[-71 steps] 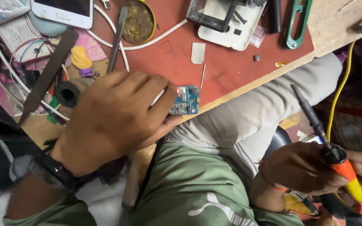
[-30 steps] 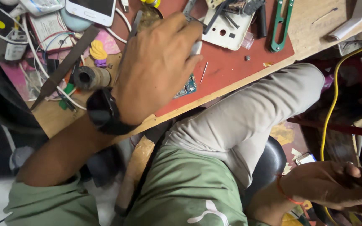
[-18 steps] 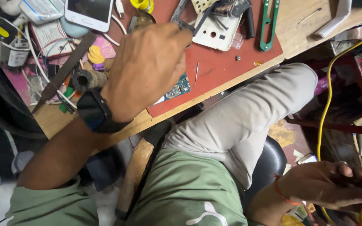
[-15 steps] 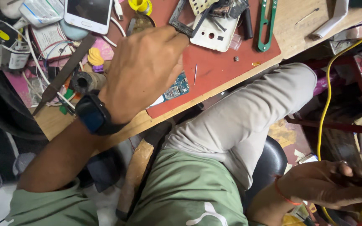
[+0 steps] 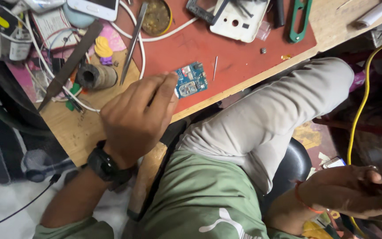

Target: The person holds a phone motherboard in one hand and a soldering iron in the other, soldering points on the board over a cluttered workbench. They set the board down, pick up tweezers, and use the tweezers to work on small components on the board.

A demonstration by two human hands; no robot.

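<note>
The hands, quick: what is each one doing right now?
Left hand: fingers curled, fingertips on the edge of the small blue circuit board.
Right hand: down beside the stool, grip cannot be told.

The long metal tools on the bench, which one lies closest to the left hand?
The slim tweezers, angled beside the brown spool, above the left hand; the broad dark file lies farther left.

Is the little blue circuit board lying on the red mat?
Yes, the blue circuit board lies flat on the red mat, by the left hand.

Blue circuit board [image 5: 191, 79] on red mat [image 5: 239, 57], black wristwatch [image 5: 105, 166], green shirt [image 5: 200, 199], yellow cable [image 5: 362, 95].
</note>
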